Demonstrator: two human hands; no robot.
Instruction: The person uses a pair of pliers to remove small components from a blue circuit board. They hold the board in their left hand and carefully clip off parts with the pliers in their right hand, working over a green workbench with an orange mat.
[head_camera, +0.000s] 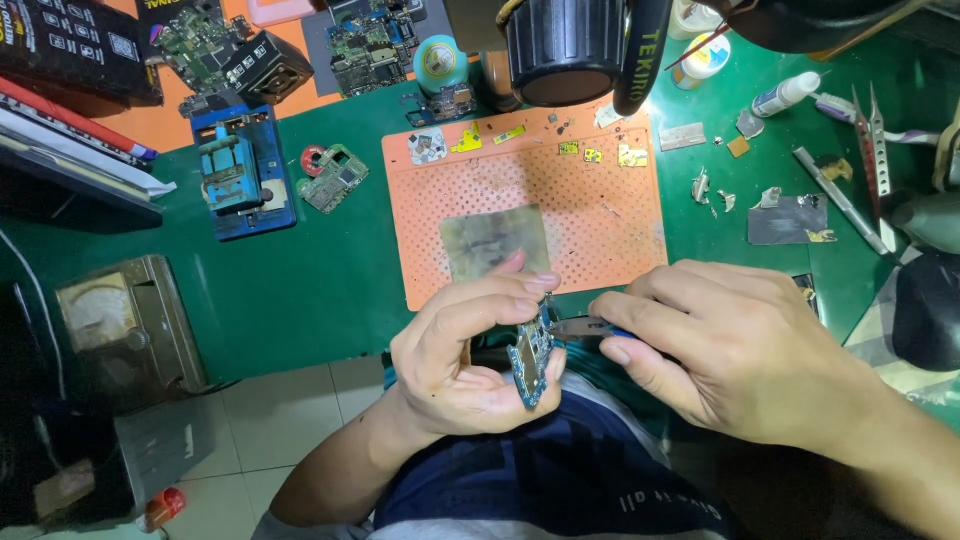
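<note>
Holding a small blue circuit board (531, 357) on edge, the left hand (470, 360) keeps it just off the near rim of the green tabletop (320, 270), above the person's lap. The fingers (505, 295) of that hand are clenched on the board — thumb low at its bottom end, the others curled over its top — so the board's long axis runs nearly upright in the view, tilted slightly with its top end to the right, and one face looks toward the right hand (735, 350).

That right hand lies directly to the right of the board, very close, its fingers pinched shut on a pair of metal tweezers (580, 326). The tweezers lie about level, roughly square to the board's long axis, with the tips pointing left at the board's upper half; whether the tips touch the board I cannot tell. Both hands are at the board, the left carrying it and the right meeting it only through the tool.

The board looks narrow and thin, blue along its edge, studded with small silvery parts — much of it is hidden by the left fingers. Behind the hands lies an orange perforated mat (600, 200) carrying a dull metal plate (495, 240).
</note>
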